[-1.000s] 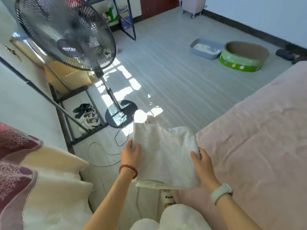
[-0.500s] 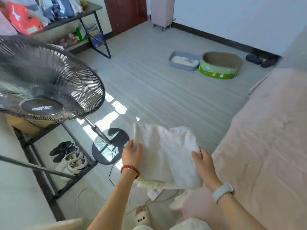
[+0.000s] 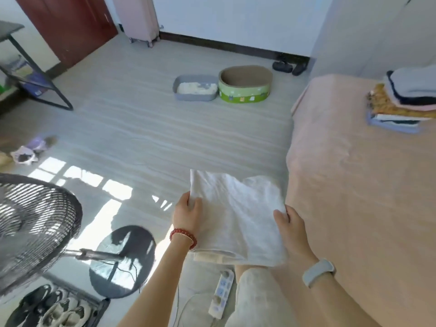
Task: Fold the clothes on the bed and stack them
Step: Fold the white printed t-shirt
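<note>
Folded white garment (image 3: pixel 236 215): held in the air over the floor, just beside the near edge of the bed (image 3: pixel 354 208); several layers show at its near edge, garment type not discernible.
Left hand (image 3: pixel 187 217): grips the garment's left edge, thumb on top, fingers hidden beneath the cloth; red bead bracelet (image 3: pixel 182 237) at the wrist.
Right hand (image 3: pixel 292 226): grips the garment's right edge, thumb on top, fingers hidden beneath; pale wristband (image 3: pixel 318 272) on the wrist.
Bed: pink cover, right side cut off by the frame edge.
Stack of folded clothes (image 3: pixel 401 102): on the far part of the bed, well apart from the held garment; grey piece on top, dark, pink, yellow patterned and light blue layers below; right part cut off.
Standing fan (image 3: pixel 35 230): lower left, head blurred and partly out of frame.
Power strip (image 3: pixel 221 291): on the floor below the garment, partly hidden by the person's leg.
Grey tray (image 3: pixel 195 88) and green oval bin (image 3: pixel 245 84): side by side on the far floor, touching.
Shoes (image 3: pixel 47 310): on a low rack at lower left, cut off.
</note>
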### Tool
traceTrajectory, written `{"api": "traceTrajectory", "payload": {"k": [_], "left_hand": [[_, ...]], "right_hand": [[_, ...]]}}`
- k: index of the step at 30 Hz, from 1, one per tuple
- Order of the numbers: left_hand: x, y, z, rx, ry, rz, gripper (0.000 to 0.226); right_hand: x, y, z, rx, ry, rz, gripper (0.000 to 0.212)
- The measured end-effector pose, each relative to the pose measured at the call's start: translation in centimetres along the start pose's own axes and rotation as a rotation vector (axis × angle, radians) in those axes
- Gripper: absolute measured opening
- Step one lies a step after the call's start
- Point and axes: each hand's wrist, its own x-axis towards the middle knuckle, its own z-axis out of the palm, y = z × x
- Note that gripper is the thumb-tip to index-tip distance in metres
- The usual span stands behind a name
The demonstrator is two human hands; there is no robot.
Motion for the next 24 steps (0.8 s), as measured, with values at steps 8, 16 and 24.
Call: {"api": "traceTrajectory", "payload": {"k": [8, 16, 24], "left_hand": [[14.0, 8.9, 10.1, 0.024, -0.050, 0.000, 0.027], [24.8, 21.8, 22.2, 0.041, -0.137, 0.113, 0.027], [33.5, 31.9, 33.3, 0.099, -0.335, 0.261, 0.013]], "right_hand": [[17.4, -4.6, -2.2, 0.023, 0.045, 0.009, 0.011], [32.8, -11.1, -9.3, 0.014, 0.231, 0.000, 0.012], [42.9, -14.5, -15.2, 0.132, 0.446, 0.043, 0.011]]}}
